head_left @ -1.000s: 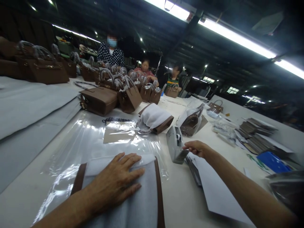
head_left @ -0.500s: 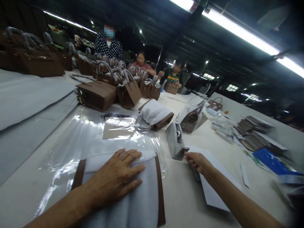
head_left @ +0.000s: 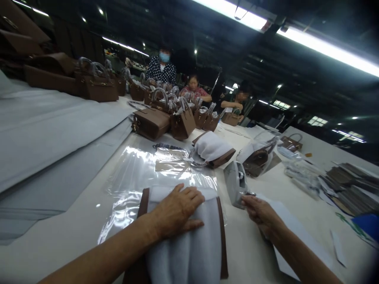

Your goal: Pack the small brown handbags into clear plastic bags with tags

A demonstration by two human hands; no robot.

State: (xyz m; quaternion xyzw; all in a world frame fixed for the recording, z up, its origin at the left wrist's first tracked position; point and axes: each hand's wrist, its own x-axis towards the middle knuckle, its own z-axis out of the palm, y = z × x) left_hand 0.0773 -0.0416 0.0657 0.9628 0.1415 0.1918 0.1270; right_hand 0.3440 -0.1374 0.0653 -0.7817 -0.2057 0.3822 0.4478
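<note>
My left hand [head_left: 177, 210] lies flat, fingers stretched out, on a white cloth-wrapped brown bag [head_left: 189, 240] that rests partly on a clear plastic sleeve [head_left: 139, 177]. My right hand [head_left: 259, 212] sits just in front of a grey tape dispenser [head_left: 235, 184], its fingers pinched at the dispenser's cutting edge; what they hold is too small to make out. A white sheet of paper [head_left: 299, 236] lies under my right forearm.
Several brown handbags [head_left: 180, 122] with wrapped handles stand in rows at the back. Another cloth-wrapped bag [head_left: 213, 149] and a bag in plastic [head_left: 257, 156] lie mid-table. Grey fabric [head_left: 44, 134] covers the left. Card stacks [head_left: 349, 185] lie right. Three people sit at the far end.
My right hand drew back from the dispenser's top to its front edge, fingers pinched. The view swung left, shifting everything rightward. My left hand stayed flat on the wrapped bag.
</note>
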